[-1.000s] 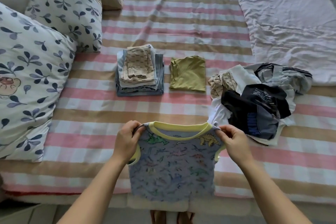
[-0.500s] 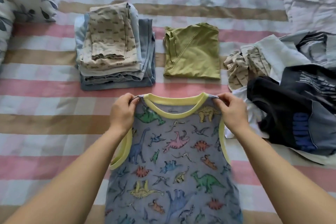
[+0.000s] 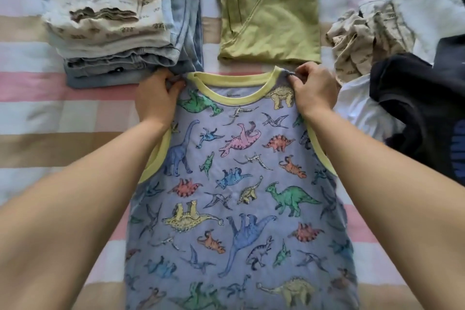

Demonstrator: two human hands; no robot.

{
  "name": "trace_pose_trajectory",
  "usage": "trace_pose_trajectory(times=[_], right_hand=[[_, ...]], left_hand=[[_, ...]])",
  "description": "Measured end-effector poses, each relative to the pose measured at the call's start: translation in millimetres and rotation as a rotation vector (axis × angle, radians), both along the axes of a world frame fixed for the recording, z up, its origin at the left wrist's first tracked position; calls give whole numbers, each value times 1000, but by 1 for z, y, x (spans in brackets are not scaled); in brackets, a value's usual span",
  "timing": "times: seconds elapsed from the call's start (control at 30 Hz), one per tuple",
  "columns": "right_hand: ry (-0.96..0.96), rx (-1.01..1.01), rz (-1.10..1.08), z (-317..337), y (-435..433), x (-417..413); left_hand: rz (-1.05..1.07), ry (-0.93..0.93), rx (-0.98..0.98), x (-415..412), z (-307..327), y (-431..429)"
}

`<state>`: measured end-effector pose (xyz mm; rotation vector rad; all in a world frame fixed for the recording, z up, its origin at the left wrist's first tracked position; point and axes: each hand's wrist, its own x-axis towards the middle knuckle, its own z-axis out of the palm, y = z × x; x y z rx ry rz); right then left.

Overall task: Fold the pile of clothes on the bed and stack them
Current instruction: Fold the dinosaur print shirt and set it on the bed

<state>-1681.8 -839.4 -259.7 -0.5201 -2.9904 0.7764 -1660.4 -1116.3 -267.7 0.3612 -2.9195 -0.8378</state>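
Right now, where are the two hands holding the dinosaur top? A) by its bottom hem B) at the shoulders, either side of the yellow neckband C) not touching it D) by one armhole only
B: the left hand and right hand each pinch a shoulder of the dinosaur top beside its yellow neckband.

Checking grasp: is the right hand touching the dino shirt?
Touching. Head view: right hand pinches the dino shirt at its shoulder strap.

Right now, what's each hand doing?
Left hand: closed, pinching the dinosaur shirt at its shoulder.
Right hand: closed, pinching the other shoulder.
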Motion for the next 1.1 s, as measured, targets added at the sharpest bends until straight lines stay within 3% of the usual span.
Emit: trace_pose_trajectory(times=[0.17, 0.27, 0.5, 0.7, 0.97, 1.1], right_hand=[[116, -33, 70, 19, -2, 42], [168, -116, 137, 34, -5, 106], [73, -132, 252, 47, 1, 277], [-44, -23, 309, 34, 21, 362], [-84, 201, 527, 5, 34, 396], [72, 269, 528, -5, 33, 393]], left_hand=[[70, 43, 74, 47, 23, 12], [-69, 118, 88, 100, 40, 22], [-176, 72, 166, 249, 59, 32], [-304, -28, 144, 333, 43, 28], [-504, -174, -175, 377, 8, 18], [-501, 43, -285, 374, 0, 18]])
